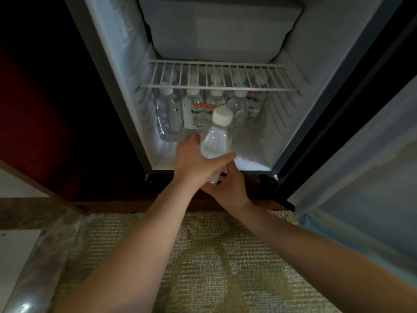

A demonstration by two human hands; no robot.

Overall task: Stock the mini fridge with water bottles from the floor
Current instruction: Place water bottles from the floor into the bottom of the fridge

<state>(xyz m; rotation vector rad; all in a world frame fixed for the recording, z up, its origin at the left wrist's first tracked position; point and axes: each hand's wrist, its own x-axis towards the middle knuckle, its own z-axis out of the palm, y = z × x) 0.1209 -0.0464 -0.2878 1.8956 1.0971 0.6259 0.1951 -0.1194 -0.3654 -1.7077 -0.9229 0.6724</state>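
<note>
I hold the clear plastic water bottle (216, 144), white-capped, at the open white mini fridge (293, 98), just before the floor of its lower compartment. My left hand (196, 159) has its fingers (191, 139) wrapped round the middle; my right hand (228, 188) cups the base. It looks full, so I judge it weighty, thin-walled and slick: grip mid-body, not the cap

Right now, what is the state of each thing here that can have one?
fridge door: open, swung to the right.
held bottle: capped, tilted, at the fridge's mouth.
left hand: grips the held bottle's body.
right hand: holds its base.
stocked bottles: capped, upright under the wire shelf.
wire shelf: in its slots.
freezer flap: closed.
</note>
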